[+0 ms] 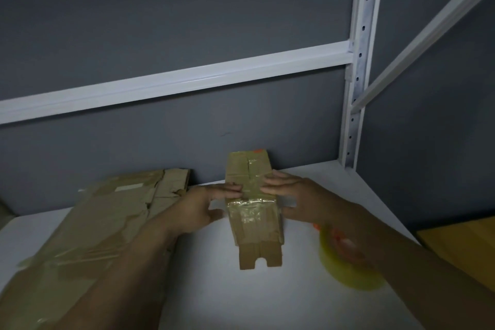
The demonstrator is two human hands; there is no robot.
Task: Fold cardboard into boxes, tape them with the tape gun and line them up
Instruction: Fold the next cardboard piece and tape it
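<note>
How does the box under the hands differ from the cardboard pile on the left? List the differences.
The box is folded up into shape; the cardboard pile lies flat. The box is small and narrow; the pile spreads far wider. The left hand and right hand press on the box; neither hand rests on the pile. Both are brown cardboard bearing shiny tape, on the white surface.

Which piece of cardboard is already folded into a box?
The small taped box in the middle, with the left hand and right hand pressing its top. The cardboard stack left of it lies flat.
</note>
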